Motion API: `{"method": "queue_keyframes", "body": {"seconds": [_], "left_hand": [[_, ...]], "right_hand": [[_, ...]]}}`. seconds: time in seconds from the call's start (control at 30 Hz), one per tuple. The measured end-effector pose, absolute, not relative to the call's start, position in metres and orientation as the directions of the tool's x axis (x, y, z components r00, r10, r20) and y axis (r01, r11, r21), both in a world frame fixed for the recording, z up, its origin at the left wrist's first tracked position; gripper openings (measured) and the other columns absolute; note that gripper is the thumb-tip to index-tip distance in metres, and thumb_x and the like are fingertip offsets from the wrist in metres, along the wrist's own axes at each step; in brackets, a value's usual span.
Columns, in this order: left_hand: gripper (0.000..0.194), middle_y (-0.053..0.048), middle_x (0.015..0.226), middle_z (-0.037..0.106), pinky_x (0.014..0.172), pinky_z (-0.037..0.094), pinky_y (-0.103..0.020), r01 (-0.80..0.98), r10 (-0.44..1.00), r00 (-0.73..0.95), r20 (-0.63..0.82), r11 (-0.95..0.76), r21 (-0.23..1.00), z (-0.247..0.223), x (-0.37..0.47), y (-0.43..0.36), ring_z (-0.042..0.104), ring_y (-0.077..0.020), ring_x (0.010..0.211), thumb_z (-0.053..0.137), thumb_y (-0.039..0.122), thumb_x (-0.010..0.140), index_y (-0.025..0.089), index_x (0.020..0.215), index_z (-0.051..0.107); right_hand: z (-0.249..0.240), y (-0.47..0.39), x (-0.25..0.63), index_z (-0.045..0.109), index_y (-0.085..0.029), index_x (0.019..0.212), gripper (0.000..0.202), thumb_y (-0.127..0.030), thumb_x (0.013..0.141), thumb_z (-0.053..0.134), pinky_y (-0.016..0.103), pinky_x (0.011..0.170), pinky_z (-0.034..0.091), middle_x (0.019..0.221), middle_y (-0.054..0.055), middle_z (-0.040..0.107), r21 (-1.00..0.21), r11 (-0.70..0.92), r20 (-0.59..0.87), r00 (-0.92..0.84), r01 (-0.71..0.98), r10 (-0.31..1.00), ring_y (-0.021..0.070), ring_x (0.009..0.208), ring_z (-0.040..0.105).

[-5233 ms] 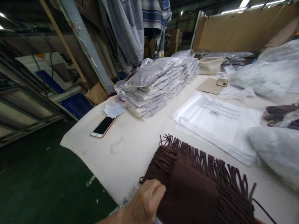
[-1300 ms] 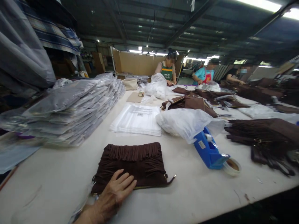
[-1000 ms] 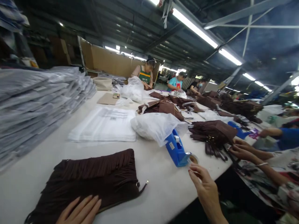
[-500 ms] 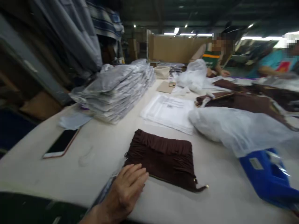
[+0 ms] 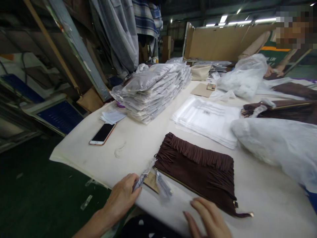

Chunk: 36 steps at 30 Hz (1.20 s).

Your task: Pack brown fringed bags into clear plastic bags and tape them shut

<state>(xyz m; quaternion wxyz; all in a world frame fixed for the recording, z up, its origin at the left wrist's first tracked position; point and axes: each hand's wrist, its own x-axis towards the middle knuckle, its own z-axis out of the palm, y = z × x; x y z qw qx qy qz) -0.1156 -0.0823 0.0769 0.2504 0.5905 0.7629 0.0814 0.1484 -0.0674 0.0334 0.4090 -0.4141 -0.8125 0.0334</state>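
A dark brown fringed pouch (image 5: 198,168) lies flat on the white table, its zipper edge towards me. At its left corner, a strip wrapped in clear plastic (image 5: 148,167) runs down into my left hand (image 5: 125,191), whose fingers are closed around it at the table's front edge. Beside this strip lie a small tan card (image 5: 151,182) and another bit of clear plastic wrapping (image 5: 163,188). Just in front of the pouch, my right hand (image 5: 209,219) is open, fingers apart and holding nothing; its lower part is cut off by the frame.
Plastic-bagged goods form a tall stack (image 5: 156,92) at the back left, with a phone (image 5: 102,134) before it. White flat bags (image 5: 208,119) lie behind the pouch. Clear plastic (image 5: 274,142) and brown bags (image 5: 297,110) cover the right. A co-worker (image 5: 269,53) stands across the table.
The view has swung left, so the table things sit further right. My left hand has left the pouch's front edge and now grips the wrapped strip. My right hand has come into view.
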Motion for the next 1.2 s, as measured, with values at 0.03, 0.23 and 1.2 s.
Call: {"method": "queue_keyframes", "body": {"seconds": [0.03,0.23,1.2], "left_hand": [[0.010,-0.001,0.077,0.058,0.068,0.039,-0.027,0.848,0.931,-0.197,-0.308,0.320,0.423,0.081,-0.117,-0.079,0.056,-0.0175,0.077,0.046,0.019,0.076,0.019,0.084,0.053],[0.027,0.003,0.062,0.052,0.056,0.034,-0.024,0.381,0.880,-0.166,-0.444,0.473,0.794,0.099,-0.131,-0.066,0.048,-0.0137,0.060,0.058,0.040,0.063,0.016,0.076,0.054],[0.011,0.001,0.057,0.055,0.053,0.037,-0.024,0.558,0.913,0.057,-0.405,0.307,0.771,0.128,-0.144,-0.022,0.050,-0.0144,0.057,0.054,0.027,0.060,0.017,0.060,0.051]], "right_hand": [[0.040,-0.066,0.128,0.059,-0.017,0.098,0.016,-0.027,0.088,0.051,0.031,0.067,0.049,0.089,0.007,0.061,-0.358,0.715,0.629,-0.411,0.601,0.660,0.0185,0.079,0.058],[0.053,-0.052,0.044,0.054,-0.017,0.090,0.014,-0.013,0.083,0.042,0.035,0.065,0.040,0.079,0.006,0.058,-0.309,0.823,0.551,-0.615,0.477,0.564,0.0213,0.071,0.050],[0.018,-0.055,0.045,0.046,-0.010,0.120,0.042,-0.008,0.078,0.040,0.031,0.059,0.049,0.087,0.011,0.060,-0.343,0.882,0.588,-0.658,0.323,0.470,0.0191,0.071,0.057]]}}
